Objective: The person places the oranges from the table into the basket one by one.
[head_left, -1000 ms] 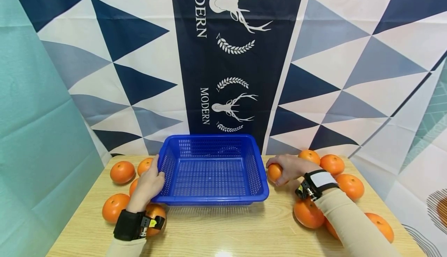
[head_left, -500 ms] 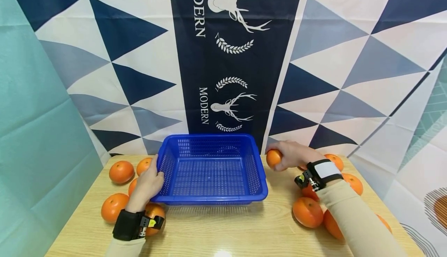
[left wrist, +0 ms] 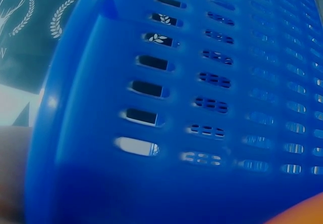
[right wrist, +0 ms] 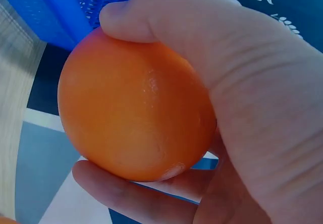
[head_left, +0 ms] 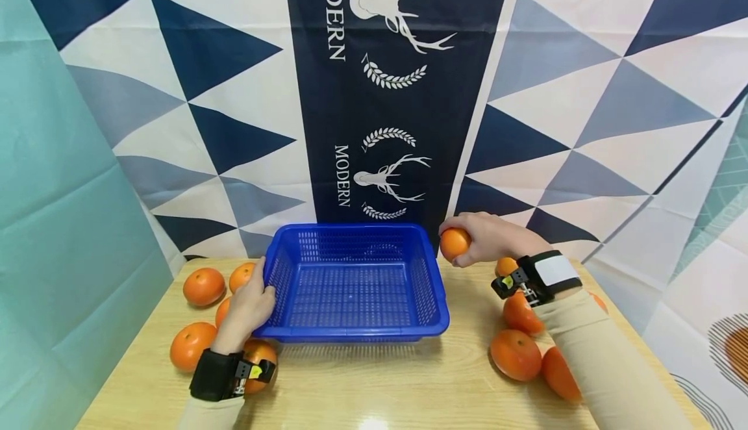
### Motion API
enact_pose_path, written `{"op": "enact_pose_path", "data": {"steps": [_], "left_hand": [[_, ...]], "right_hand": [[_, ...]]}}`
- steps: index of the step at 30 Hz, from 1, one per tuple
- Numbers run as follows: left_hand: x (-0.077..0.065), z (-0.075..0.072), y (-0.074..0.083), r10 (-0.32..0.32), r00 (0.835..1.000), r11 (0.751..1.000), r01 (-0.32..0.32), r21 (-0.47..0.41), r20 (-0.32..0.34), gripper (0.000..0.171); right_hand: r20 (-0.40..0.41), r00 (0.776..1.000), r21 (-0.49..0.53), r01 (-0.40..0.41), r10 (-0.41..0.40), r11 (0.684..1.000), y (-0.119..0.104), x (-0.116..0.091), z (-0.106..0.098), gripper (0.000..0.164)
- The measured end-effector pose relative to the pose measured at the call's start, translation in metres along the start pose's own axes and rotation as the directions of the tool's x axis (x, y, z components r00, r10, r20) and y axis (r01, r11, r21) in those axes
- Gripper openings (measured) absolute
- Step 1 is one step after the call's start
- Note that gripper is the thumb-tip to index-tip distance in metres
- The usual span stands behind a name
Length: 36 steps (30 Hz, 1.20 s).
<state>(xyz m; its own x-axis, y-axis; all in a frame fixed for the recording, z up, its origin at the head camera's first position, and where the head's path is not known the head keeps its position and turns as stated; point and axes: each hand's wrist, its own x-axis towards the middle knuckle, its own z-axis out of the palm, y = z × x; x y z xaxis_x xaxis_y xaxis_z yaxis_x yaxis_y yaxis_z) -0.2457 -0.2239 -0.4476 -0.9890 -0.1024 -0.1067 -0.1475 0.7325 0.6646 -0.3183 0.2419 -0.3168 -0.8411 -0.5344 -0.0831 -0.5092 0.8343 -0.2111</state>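
A blue plastic basket [head_left: 350, 297] with slotted walls stands on the table, its inside bare. My left hand [head_left: 250, 300] grips its left rim, and the slotted wall [left wrist: 101, 148] fills most of the left wrist view. Raised beside the basket's right back corner, my right hand [head_left: 487, 238] holds an orange [head_left: 454, 243]. In the right wrist view the thumb lies over the top of that orange [right wrist: 133, 108], with fingers curled beneath it. The far side of the fruit is hidden in the hand.
Several oranges [head_left: 204, 287] lie left of the basket, one of them [head_left: 260, 362] by the left wrist. More oranges [head_left: 515, 354] lie on the right, partly under the right forearm. A patterned cloth [head_left: 374, 92] hangs behind the wooden table [head_left: 362, 388].
My right hand has lifted the orange from the table, up and slightly left toward the basket's back right corner. The left hand and the basket have stayed put.
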Motion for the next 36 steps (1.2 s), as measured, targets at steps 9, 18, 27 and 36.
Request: {"op": "enact_pose_path", "data": {"steps": [9, 18, 27, 36], "left_hand": [[-0.004, -0.001, 0.005, 0.018, 1.0, 1.0, -0.018, 0.0, -0.017, 0.075], [0.012, 0.008, -0.014, 0.037, 0.998, 0.999, -0.036, 0.014, -0.046, 0.075], [0.021, 0.011, -0.022, 0.022, 0.999, 1.0, -0.022, 0.015, -0.042, 0.077], [0.036, 0.021, -0.038, 0.028, 0.997, 0.999, -0.027, 0.02, -0.068, 0.076]], "right_hand": [[0.004, 1.0, 0.016, 0.029, -0.029, 0.999, -0.011, 0.01, 0.001, 0.055], [0.02, 1.0, -0.013, 0.025, -0.025, 1.0, -0.041, 0.033, 0.0, 0.057], [0.087, 0.994, -0.036, 0.072, -0.068, 0.997, -0.076, 0.063, 0.006, 0.058], [0.148, 0.977, -0.119, 0.174, -0.156, 0.978, -0.116, 0.093, 0.018, 0.057]]}}
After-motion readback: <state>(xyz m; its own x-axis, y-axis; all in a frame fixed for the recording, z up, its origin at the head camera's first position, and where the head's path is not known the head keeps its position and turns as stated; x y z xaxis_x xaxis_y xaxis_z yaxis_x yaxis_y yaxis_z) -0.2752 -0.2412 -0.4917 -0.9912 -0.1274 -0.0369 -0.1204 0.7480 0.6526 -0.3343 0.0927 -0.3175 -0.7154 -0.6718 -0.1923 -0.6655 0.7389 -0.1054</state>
